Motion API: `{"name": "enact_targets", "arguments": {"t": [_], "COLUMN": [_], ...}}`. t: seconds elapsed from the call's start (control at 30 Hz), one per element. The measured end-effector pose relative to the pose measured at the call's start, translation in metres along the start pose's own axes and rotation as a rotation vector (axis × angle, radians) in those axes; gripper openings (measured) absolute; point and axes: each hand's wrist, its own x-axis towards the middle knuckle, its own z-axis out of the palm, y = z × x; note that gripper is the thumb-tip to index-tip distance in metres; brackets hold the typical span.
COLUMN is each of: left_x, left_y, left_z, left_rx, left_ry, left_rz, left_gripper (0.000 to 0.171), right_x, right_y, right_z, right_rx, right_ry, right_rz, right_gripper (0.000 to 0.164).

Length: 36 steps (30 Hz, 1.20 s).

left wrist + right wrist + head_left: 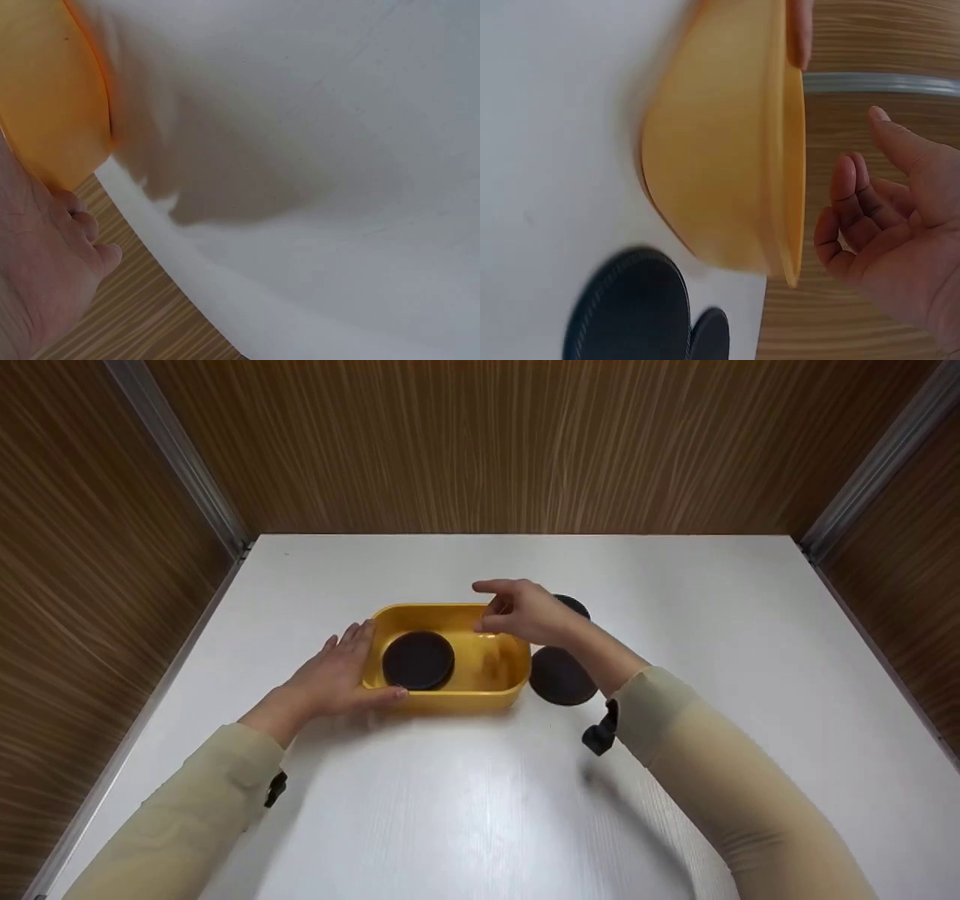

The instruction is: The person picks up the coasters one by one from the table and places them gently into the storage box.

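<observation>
A yellow rectangular box with rounded corners [442, 701] stands on the white table. Inside its left half lies a round black coaster [418, 660]; whether others lie beneath it, I cannot tell. My left hand [334, 671] rests against the box's left end, thumb along the front rim and fingers spread toward the back corner. Over the right part of the box, my right hand [529, 611] hovers with nothing in it, index finger and thumb extended, other fingers loosely curled. Right of the box lie two more coasters, a stitched-edge near one [634, 311] and a far one [574, 606], partly hidden by the right hand.
The white tabletop [450, 787] runs up to a wood-grain back panel [480, 450]. Wood-grain side panels stand left and right, with metal strips at the corners. Dark wrist mounts [600, 731] hang below both sleeves.
</observation>
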Motion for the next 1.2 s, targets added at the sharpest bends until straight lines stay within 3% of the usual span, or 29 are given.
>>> {"name": "enact_targets", "arguments": {"t": [0.3, 0.57, 0.83, 1.2], "left_x": [-0.001, -0.002, -0.003, -0.006], "left_y": [-0.001, -0.001, 0.000, -0.001], "left_z": [0.001, 0.002, 0.002, 0.004], "left_rx": [0.004, -0.005, 0.000, -0.024], "left_ry": [0.000, 0.009, 0.004, 0.028], "left_rz": [0.010, 0.015, 0.003, 0.016], "left_gripper": [0.133, 0.132, 0.134, 0.132], "right_x": [-0.015, -0.027, -0.035, -0.036], "right_y": [0.022, 0.052, 0.084, 0.112], "right_z": [-0.041, -0.063, -0.076, -0.075], "right_rx": [0.006, 0.035, 0.061, 0.101], "right_ry": [0.144, 0.204, 0.246, 0.234], "right_rz": [0.046, 0.103, 0.136, 0.184], "right_gripper": [0.066, 0.067, 0.065, 0.068]}}
